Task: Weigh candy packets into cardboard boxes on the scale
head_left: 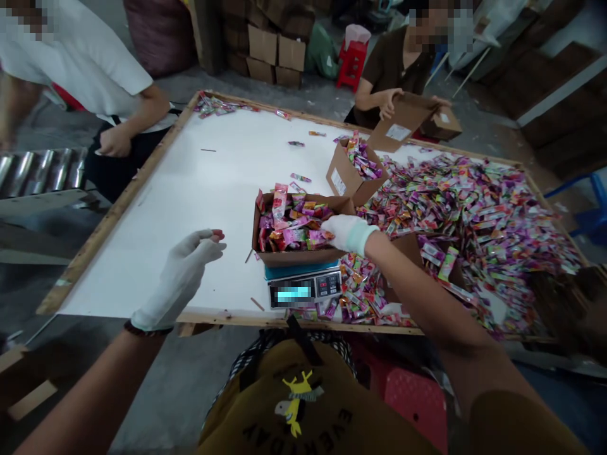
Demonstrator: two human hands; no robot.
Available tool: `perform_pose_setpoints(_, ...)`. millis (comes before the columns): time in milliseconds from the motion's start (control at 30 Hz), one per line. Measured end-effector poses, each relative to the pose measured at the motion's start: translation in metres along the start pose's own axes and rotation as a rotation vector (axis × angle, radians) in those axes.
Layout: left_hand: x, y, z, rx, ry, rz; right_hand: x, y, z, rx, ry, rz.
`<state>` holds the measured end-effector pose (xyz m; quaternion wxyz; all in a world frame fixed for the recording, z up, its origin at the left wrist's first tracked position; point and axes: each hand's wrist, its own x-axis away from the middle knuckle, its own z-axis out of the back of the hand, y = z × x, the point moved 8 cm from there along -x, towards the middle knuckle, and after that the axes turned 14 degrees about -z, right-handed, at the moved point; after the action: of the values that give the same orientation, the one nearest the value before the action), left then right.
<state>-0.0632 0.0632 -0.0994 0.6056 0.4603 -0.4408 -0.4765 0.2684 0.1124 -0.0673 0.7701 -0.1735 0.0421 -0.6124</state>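
Observation:
An open cardboard box (pixel 303 258) full of small wrapped candies sits on a digital scale (pixel 305 290) with a lit display. My right hand (pixel 347 232), in a white glove, is at the box's right end, its fingers closed on a candy packet (pixel 327 234) among the others. To the left of the box my left hand (pixel 183 272), also gloved, hovers over the white tabletop (pixel 180 202). Its thumb and fingers are pinched together near a reddish tip; whether that is a small item or a bare fingertip I cannot make out.
A large candy pile (pixel 474 208) covers the table's right side. Behind the scale stands another filled box (pixel 348 174). Across the table a person (pixel 398 69) holds an open carton (pixel 403 120). At the left stands another person (pixel 90 69). Wooden edging (pixel 118 208) rims the table.

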Motion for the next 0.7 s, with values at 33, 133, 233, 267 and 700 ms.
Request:
perform_pose_setpoints(33, 0.001, 0.001, -0.002, -0.011, -0.010, 0.002, -0.002, 0.000, -0.005, 0.023, -0.031, -0.004)
perform_pose_setpoints(133, 0.004, 0.002, -0.003, -0.040, -0.029, -0.014, 0.002, 0.004, 0.005, 0.064, -0.059, 0.008)
perform_pose_setpoints(233, 0.008, -0.004, 0.003, -0.033, 0.002, -0.009, 0.013, 0.014, 0.035, -0.052, 0.012, 0.024)
perform_pose_setpoints(267, 0.009, -0.007, 0.005, -0.030, 0.013, 0.001, 0.016, 0.018, 0.045, -0.140, 0.054, 0.026)
perform_pose_setpoints(700, 0.016, -0.024, 0.023, 0.012, 0.093, 0.041, 0.019, 0.014, 0.072, -0.592, 0.327, -0.038)
